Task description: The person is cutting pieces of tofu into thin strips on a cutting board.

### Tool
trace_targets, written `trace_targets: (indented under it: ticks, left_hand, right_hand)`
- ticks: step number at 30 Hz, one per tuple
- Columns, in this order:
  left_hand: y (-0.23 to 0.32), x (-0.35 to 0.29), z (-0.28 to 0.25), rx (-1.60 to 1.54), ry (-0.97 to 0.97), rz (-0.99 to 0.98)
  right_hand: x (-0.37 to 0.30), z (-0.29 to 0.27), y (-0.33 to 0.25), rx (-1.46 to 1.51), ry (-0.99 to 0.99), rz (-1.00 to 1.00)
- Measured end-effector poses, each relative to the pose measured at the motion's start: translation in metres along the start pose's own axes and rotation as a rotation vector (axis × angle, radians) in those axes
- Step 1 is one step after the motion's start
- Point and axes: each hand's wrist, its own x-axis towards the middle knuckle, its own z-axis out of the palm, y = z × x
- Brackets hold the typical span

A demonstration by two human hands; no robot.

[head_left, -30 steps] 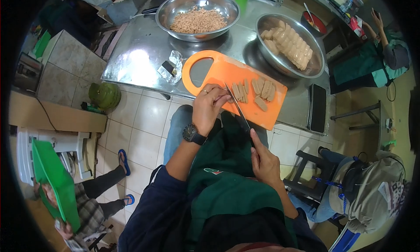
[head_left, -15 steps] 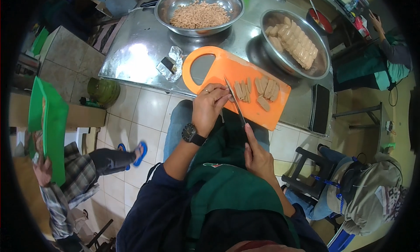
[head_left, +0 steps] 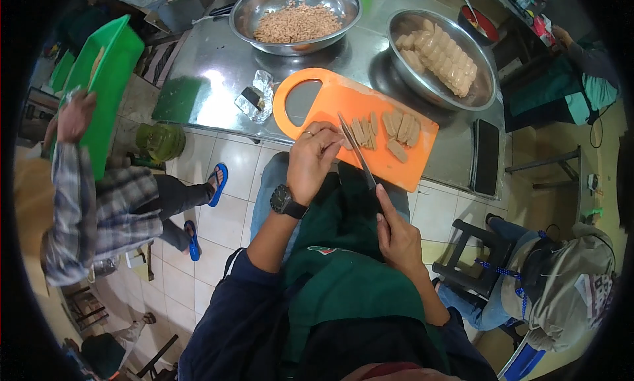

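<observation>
- Orange and smooth, the cutting board (head_left: 360, 93) lies at the near edge of the metal tabletop (head_left: 218, 110), looped handle to the left, in the head view.
- Right hand (head_left: 401, 239): its grip is closed around the handle of the knife (head_left: 358, 153), whose narrow blade slants far and left over the board.
- Left hand (head_left: 316, 159): its grip has thumb and fingers drawn together just beside the blade; the fingers hide what lies beneath, so I cannot tell whether they pinch a piece.
- Slim, matt brown sticks (head_left: 364, 133) lie just right of the blade; thicker brown pieces (head_left: 404, 130) cluster farther right.
- Cutting well probably calls for left fingertips curled back, a steady board and straight, even strokes, as the sticks look soft.
- Beyond the board, the left steel bowl (head_left: 297, 48) holds crumbly brown bits (head_left: 297, 24); the right steel bowl (head_left: 487, 83) holds glossy, rounded blocks (head_left: 442, 57).
- Crumpled foil (head_left: 264, 83) sits left of the board.
</observation>
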Motion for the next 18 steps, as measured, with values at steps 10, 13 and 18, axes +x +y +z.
trace_targets:
  ticks: [10, 13, 18]
  left_hand:
    - [-0.001, 0.001, -0.001, -0.003, -0.024, 0.005]
    - [-0.002, 0.000, -0.001, 0.006, -0.023, -0.005]
    - [0.000, 0.004, -0.001, -0.049, -0.024, -0.053]
  right_hand:
    - [-0.007, 0.000, -0.008, -0.190, -0.098, 0.052]
    - [0.002, 0.006, -0.009, -0.231, -0.048, 0.023]
    - [-0.020, -0.002, 0.003, -0.206, -0.047, 0.015]
